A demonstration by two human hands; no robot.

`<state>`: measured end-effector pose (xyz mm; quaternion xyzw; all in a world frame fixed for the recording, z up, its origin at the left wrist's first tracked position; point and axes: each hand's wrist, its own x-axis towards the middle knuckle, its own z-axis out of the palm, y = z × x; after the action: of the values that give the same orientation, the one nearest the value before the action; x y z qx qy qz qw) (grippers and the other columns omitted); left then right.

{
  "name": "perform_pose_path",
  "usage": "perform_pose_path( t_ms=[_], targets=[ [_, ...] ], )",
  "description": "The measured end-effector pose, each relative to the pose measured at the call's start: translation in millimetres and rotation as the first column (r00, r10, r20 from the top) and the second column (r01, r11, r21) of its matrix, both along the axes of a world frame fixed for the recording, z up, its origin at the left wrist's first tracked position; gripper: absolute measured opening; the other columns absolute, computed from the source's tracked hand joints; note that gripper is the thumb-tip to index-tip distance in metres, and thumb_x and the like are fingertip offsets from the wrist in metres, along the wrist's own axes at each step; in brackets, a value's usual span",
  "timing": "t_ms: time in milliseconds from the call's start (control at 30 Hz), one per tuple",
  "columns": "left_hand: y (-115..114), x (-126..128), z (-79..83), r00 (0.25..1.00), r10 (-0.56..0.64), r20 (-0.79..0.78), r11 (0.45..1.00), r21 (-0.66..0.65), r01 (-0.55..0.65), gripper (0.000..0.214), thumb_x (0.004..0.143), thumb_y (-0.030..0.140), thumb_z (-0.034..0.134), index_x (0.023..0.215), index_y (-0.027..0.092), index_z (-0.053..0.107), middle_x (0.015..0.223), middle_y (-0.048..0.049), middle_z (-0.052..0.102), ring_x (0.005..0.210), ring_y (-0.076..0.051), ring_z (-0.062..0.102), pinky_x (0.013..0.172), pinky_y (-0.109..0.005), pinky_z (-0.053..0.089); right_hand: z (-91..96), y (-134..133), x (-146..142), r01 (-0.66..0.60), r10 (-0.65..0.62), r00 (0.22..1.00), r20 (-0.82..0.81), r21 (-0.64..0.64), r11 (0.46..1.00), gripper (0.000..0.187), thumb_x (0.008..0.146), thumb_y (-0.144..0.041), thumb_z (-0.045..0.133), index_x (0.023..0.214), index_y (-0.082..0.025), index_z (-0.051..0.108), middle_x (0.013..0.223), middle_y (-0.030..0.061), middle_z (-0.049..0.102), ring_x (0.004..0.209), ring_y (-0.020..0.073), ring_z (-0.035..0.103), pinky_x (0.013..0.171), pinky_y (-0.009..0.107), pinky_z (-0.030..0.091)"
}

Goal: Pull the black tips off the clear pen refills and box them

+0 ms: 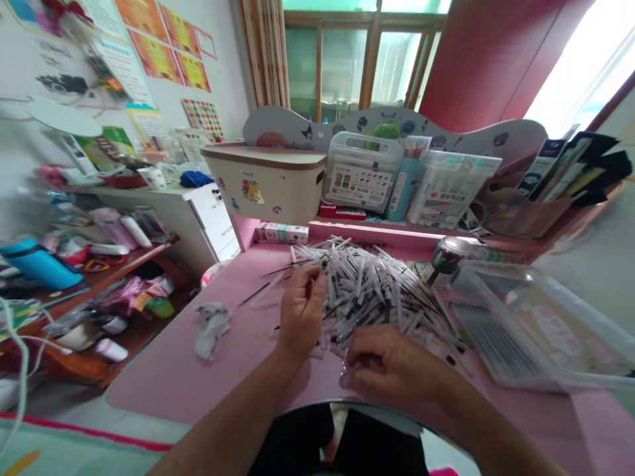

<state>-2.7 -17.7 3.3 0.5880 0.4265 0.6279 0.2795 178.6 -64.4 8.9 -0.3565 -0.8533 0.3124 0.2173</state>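
Both forearms point(238, 413) reach forward over the pink desk point(163, 370) to a pile of slim tubes point(364, 281) near its back, left hand point(303, 304) upright with fingers curled, right hand point(384, 360) nearer, palm down, fingers bent at a clear scrap point(344, 375), though I cannot tell what either grips.

The location is a home, in a room with a study corner: a pink tabletop point(169, 383) carries a raised shelf point(391, 231) with a stickered backboard point(307, 134), a lidded bin point(268, 188), a marker case point(364, 178) and a pencil box point(401, 188). Domestic fittings support this classification: a curtain point(265, 56) beside a wood-framed window point(344, 66), a white lamp point(64, 118), a side cabinet point(213, 215), and a low rack point(127, 266) loaded with mixed household items point(112, 228), including a blue bottle point(42, 264). Orange certificates point(155, 56) and a printed poster point(122, 66) are fixed to the white wall point(231, 73).
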Motion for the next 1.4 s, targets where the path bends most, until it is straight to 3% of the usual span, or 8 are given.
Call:
perform_pose_path(
  t_ms=[133,300,500,567,667,833,967,1400],
  targets=[
    [1,3,1.8,0.960,-0.097,0.264,0.988,-0.092,0.125,0.017,0.094,0.036,0.056,0.096,0.020,0.058,0.071,0.0038,0.056,0.064,-0.010,0.051,0.063,-0.019,0.043,-10.8,-5,-10,-0.077,0.068,0.981,0.184,0.039,0.996,0.016,0.073,-0.012,0.064,0.085,-0.019,0.074,0.071,0.0005,0.068,0.063,0.0136,0.057,0.058,0.022,0.033],
    [-1,5,4.1,0.924,-0.136,0.356,0.971,-0.137,0.196,0.021,0.093,0.041,0.058,0.097,0.022,0.051,0.063,0.0074,0.057,0.045,-0.006,0.040,0.045,-0.016,0.032,-16.4,-4,-11,-0.099,0.082,0.967,0.239,0.060,0.993,0.018,0.071,-0.006,0.059,0.075,-0.019,0.071,0.071,0.0013,0.069,0.061,0.0129,0.057,0.057,0.023,0.032],
    [4,5,6.1,0.821,-0.153,0.550,0.915,-0.234,0.327,0.028,0.075,0.030,0.076,0.092,0.017,0.057,0.067,0.0039,0.065,0.049,-0.006,0.054,0.048,-0.017,0.044,-4.3,5,2,0.172,-0.176,0.984,-0.035,-0.108,0.979,0.010,0.071,-0.011,0.056,0.074,-0.019,0.061,0.055,-0.0058,0.050,0.050,0.0088,0.043,0.050,0.020,0.028],
    [8,5,3.9,0.748,-0.155,0.646,0.886,-0.245,0.394,0.029,0.070,0.029,0.079,0.085,0.015,0.058,0.069,0.0023,0.068,0.051,-0.007,0.059,0.050,-0.017,0.048,-3.0,10,9,0.266,-0.335,0.908,-0.252,-0.271,0.925,0.007,0.072,-0.015,0.057,0.077,-0.020,0.056,0.055,-0.0069,0.048,0.048,0.0083,0.042,0.047,0.019,0.029],
    [12,5,-0.7,0.652,-0.137,0.746,0.847,-0.252,0.467,0.030,0.067,0.029,0.081,0.078,0.014,0.059,0.071,0.0003,0.070,0.054,-0.008,0.062,0.051,-0.018,0.052,-5.0,17,15,0.269,-0.520,0.698,-0.493,-0.492,0.828,0.011,0.072,-0.023,0.058,0.079,-0.021,0.050,0.055,-0.0071,0.051,0.044,0.0076,0.040,0.043,0.018,0.029],
    [12,4,-2.9,0.625,-0.115,0.772,0.820,-0.281,0.499,0.028,0.069,0.028,0.081,0.080,0.014,0.060,0.070,0.0002,0.070,0.056,-0.008,0.065,0.053,-0.017,0.054,-8.8,20,12,0.256,-0.619,0.496,-0.609,-0.579,0.774,0.017,0.077,-0.029,0.063,0.085,-0.022,0.049,0.060,-0.0046,0.061,0.046,0.0091,0.048,0.043,0.019,0.037],
    [11,6,0.1,0.629,-0.115,0.769,0.824,-0.280,0.493,0.029,0.069,0.028,0.082,0.079,0.015,0.059,0.070,0.0014,0.070,0.056,-0.008,0.066,0.053,-0.017,0.055,-8.2,18,8,0.203,-0.592,0.500,-0.632,-0.579,0.789,0.022,0.081,-0.033,0.066,0.089,-0.023,0.049,0.070,-0.0022,0.067,0.052,0.0111,0.056,0.050,0.022,0.046],
    [9,8,-1.2,0.631,-0.177,0.755,0.785,-0.277,0.553,0.032,0.068,0.031,0.085,0.082,0.014,0.061,0.074,0.0004,0.072,0.057,-0.009,0.068,0.052,-0.016,0.056,-5.9,17,4,0.258,-0.571,0.565,-0.596,-0.529,0.808,0.030,0.082,-0.042,0.070,0.089,-0.022,0.049,0.079,0.0013,0.070,0.059,0.0121,0.059,0.051,0.023,0.049]
  ],
)
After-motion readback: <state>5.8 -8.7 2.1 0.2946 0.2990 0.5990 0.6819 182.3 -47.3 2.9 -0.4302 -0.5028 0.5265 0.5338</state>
